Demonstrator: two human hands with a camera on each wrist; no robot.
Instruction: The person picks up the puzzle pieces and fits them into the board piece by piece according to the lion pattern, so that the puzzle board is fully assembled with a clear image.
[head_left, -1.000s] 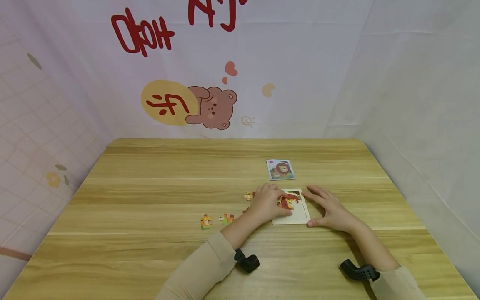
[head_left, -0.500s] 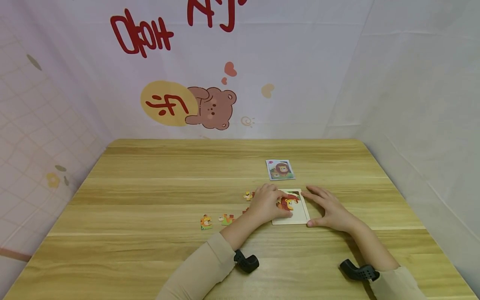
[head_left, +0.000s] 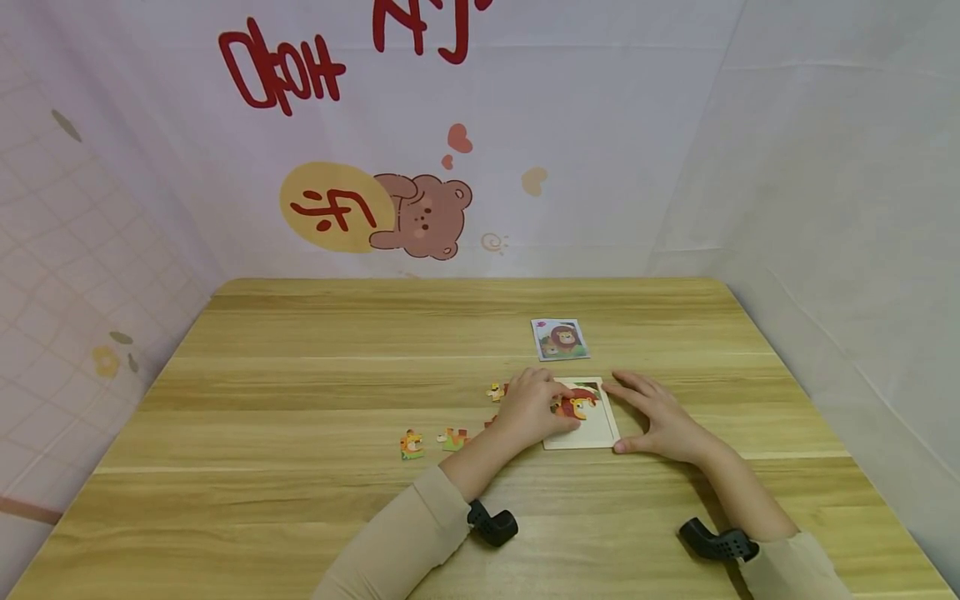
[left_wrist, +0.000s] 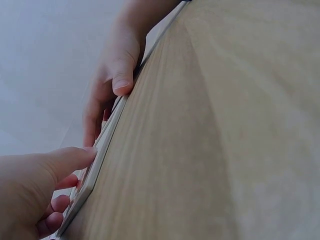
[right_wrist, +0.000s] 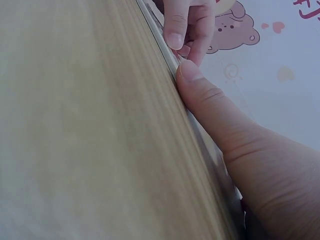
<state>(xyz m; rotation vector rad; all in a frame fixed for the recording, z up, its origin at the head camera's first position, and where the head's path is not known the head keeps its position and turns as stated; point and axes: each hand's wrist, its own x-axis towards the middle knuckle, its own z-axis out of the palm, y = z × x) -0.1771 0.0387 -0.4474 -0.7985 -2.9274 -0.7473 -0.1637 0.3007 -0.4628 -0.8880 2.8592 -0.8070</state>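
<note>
Wood desk (head_left: pixel 337 517) | right hand (head_left: pixel 667 427): fingers (head_left: pixel 628 397) wide, just touching lion puzzle board (head_left: pixel 596 433), maybe so it won't slide | left hand (head_left: pixel 527 408): fingers half spread over the board, can't tell if pinching

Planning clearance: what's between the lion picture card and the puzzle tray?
Just a bare strip of tabletop between the lion picture card and the puzzle tray, as the head view shows.
</note>
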